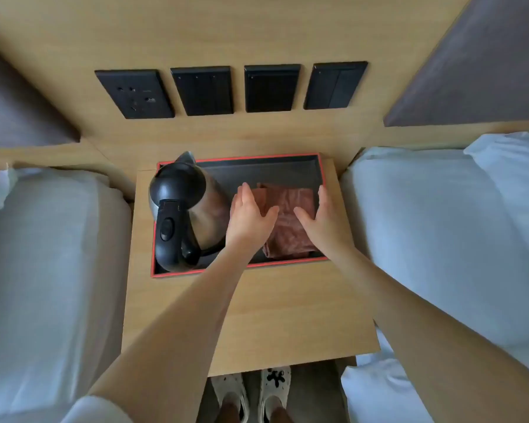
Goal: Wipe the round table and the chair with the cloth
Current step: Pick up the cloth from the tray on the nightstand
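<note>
A folded brown cloth (289,230) lies in the right half of a black tray with a red rim (242,158) on a wooden bedside table (275,315). My left hand (249,215) hovers over the cloth's left edge, fingers spread, palm down. My right hand (322,218) is over its right edge, fingers apart too. Neither hand grips the cloth. No round table or chair is in view.
A steel kettle with a black lid and handle (180,212) stands in the tray's left half, close to my left hand. White beds (52,254) (440,239) flank the table. Black switch and socket panels (202,90) sit on the wooden wall behind.
</note>
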